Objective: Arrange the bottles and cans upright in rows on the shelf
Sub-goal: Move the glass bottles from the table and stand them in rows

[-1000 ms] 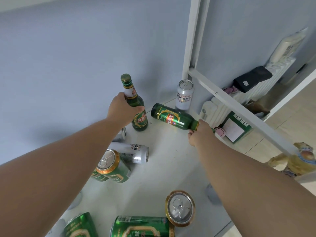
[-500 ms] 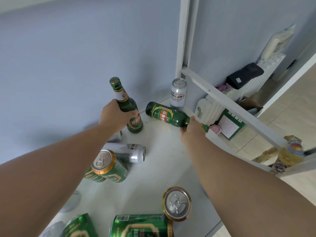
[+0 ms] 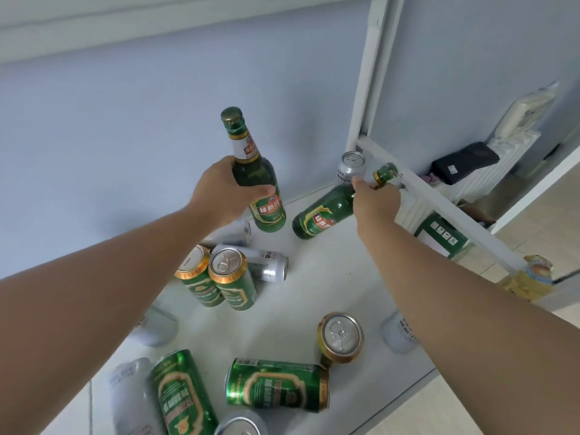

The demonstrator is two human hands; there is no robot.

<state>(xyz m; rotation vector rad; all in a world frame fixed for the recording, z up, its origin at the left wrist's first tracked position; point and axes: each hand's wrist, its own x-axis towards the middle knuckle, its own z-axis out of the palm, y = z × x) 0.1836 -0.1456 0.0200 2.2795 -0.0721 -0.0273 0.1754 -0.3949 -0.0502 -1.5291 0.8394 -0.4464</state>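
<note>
Head view, looking down on the white shelf (image 3: 314, 293). At centre frame my left hand (image 3: 219, 193) is wrapped around the shoulder of a green glass bottle (image 3: 254, 174), fingers closed on the glass; the bottle stands near upright, cap toward the top of the frame, and I cannot tell whether its base touches the shelf. To its right, my right hand (image 3: 375, 202) is clamped on the neck of a second green bottle (image 3: 326, 215), which is tilted, cap up and to the right, base low and to the left near the shelf surface. Just behind this hand, an upright silver can (image 3: 351, 167) stands at the back of the shelf beside the white frame post (image 3: 364, 89).

Below the left hand, at centre left, two green cans (image 3: 216, 277) lie leaning together with their gold-rimmed tops facing the camera; a silver can (image 3: 266, 262) lies on its side touching them, and another silver can (image 3: 238, 233) lies partly hidden under the left wrist. In the lower half of the frame, a green can (image 3: 276, 386) lies on its side, a gold-rimmed can (image 3: 340, 337) shows its top just above and to the right of it, and a further green can (image 3: 182, 394) lies at lower left. Pale cans at the left and right edges are blurred.
</note>
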